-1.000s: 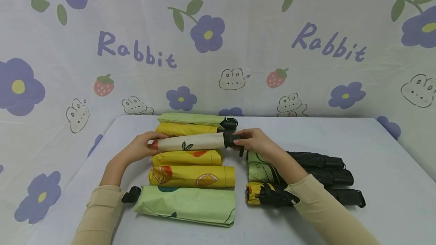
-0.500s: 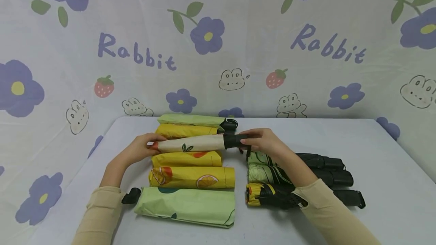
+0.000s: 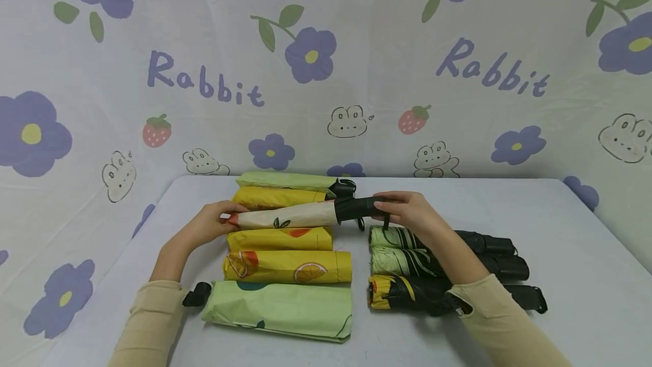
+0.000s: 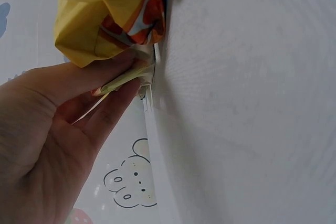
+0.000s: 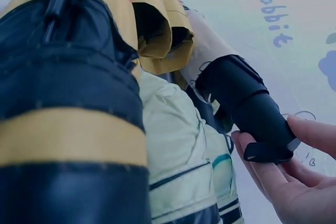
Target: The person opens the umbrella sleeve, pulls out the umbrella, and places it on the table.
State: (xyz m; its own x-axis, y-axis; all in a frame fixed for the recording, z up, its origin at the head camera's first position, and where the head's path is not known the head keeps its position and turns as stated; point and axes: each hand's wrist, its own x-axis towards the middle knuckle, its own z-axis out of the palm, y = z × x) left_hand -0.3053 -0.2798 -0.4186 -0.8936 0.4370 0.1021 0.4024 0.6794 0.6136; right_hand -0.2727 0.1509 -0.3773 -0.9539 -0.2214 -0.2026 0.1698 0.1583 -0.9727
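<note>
A cream umbrella sleeve [image 3: 300, 215] with a leaf print lies across the middle of the row. At its orange-red left end my left hand [image 3: 207, 223] pinches the fabric between thumb and fingers, as the left wrist view shows at the cream cloth [image 4: 144, 66]. From the sleeve's right end sticks out a black umbrella handle [image 3: 358, 208]. My right hand [image 3: 409, 209] grips the handle's tip; in the right wrist view thumb and fingers hold the black handle [image 5: 257, 109], with a strap loop beside them. The rest of this umbrella is hidden inside the sleeve.
Behind lie a light green sleeve [image 3: 285, 180] and a yellow one [image 3: 275, 197]. In front are a yellow sleeve [image 3: 277, 239], an orange-slice one [image 3: 285, 267] and a larger light green one [image 3: 282, 310]. Bare folded umbrellas [image 3: 501, 265] lie under my right forearm.
My right hand has moved right with the black handle, and more of it shows outside the cream sleeve. The left hand has stayed at the sleeve's left end.
</note>
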